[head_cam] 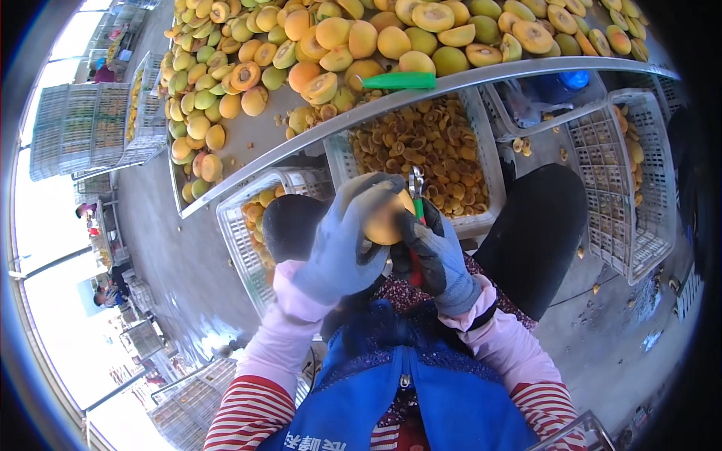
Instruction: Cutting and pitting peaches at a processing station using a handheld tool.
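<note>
My left hand (344, 237), in a grey-blue work glove, is closed around a yellow-orange halved fruit (384, 221), likely a peach or apricot, whose face is blurred. My right hand (437, 248), in a glove with dark fingers, grips a pitting tool (417, 189) with a metal loop end and a green and red handle. Its fingers touch the fruit's right side. A plastic crate (495, 163) below holds many brown-orange pit pieces (423, 146). Beyond it, a metal-edged table (316, 131) bears many whole and halved fruits (333, 34). A green-handled tool (400, 80) lies near the table's edge.
A white crate of fruit (237, 225) stands at my left knee. On the right are a slatted crate with fruit (606, 186) and a grey bin (507, 121) holding a plastic bag. Stacked crates (79, 129) and other people are far left. Scraps lie on the floor.
</note>
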Demonstrator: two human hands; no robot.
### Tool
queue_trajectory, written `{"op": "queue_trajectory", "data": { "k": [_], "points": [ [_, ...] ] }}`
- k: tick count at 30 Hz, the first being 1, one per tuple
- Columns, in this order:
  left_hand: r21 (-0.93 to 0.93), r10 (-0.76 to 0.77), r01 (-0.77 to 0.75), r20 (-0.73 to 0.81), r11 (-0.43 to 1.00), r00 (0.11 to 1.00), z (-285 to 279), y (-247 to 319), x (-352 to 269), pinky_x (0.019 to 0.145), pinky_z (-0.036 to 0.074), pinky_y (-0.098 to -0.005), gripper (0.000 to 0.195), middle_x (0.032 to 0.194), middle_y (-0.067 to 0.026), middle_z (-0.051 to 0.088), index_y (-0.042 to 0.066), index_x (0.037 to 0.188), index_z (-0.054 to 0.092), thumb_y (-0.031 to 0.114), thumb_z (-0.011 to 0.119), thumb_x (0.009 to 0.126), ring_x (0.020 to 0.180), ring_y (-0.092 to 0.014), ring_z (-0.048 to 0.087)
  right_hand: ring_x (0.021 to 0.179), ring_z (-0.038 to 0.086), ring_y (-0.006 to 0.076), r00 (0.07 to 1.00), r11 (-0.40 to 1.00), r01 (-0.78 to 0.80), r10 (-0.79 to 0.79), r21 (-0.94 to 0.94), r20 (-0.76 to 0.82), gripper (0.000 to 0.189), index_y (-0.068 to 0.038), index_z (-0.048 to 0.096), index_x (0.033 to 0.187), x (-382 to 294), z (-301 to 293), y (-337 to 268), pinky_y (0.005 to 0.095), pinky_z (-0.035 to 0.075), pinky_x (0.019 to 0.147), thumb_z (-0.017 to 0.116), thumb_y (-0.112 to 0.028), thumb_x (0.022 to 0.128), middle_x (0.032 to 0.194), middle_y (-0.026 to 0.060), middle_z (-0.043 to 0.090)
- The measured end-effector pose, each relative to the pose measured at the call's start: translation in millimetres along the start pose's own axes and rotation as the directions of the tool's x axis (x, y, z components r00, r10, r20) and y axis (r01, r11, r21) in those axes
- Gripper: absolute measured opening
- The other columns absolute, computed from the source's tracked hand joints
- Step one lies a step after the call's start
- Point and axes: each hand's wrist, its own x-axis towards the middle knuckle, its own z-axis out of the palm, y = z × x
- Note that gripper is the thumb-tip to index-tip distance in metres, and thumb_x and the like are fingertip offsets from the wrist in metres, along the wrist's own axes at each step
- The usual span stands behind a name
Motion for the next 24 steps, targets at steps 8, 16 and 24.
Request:
{"op": "queue_trajectory", "data": {
  "k": [8, 16, 24],
  "points": [
    [-0.745, -0.492, 0.348, 0.031, 0.569, 0.87, 25, 17, -32, 0.079, 0.047, -0.0238, 0.049, 0.098, -0.0117, 0.061, -0.004, 0.111, 0.054, 0.041, 0.041, 0.095, 0.091, -0.016, 0.06, 0.048, 0.048, 0.008, 0.982, 0.991, 0.119, -0.107, -0.068, 0.155, 0.029, -0.006, 0.052, 0.104, -14, -14, -2, 0.0215, 0.038, 0.043, 0.063, -0.026, 0.085, 0.067, -0.0004, 0.055],
    [-0.687, -0.467, 0.275, -0.107, 0.673, 0.878, 25, 46, -24, 0.071, 0.047, -0.0237, 0.049, 0.086, -0.0083, 0.062, -0.004, 0.102, 0.058, 0.042, 0.041, 0.096, 0.077, -0.013, 0.059, 0.068, 0.058, 0.0381, 0.851, 0.209, 0.448, -0.396, -0.869, 0.344, 0.027, -0.004, 0.048, 0.088, -40, -16, 5, 0.0437, 0.044, 0.059, 0.065, -0.023, 0.078, 0.07, 0.0182, 0.057],
    [-0.703, -0.556, 0.368, -0.047, 0.609, 0.83, 26, 42, -29, 0.071, 0.045, -0.0233, 0.036, 0.086, -0.0079, 0.061, -0.005, 0.098, 0.059, 0.027, 0.042, 0.096, 0.076, -0.012, 0.057, 0.068, 0.059, 0.0373, 0.834, 0.198, 0.487, -0.394, -0.851, 0.385, 0.026, -0.003, 0.051, 0.094, -42, -22, 18, 0.0435, 0.045, 0.061, 0.061, -0.02, 0.079, 0.074, 0.0185, 0.058]
  ]
}}
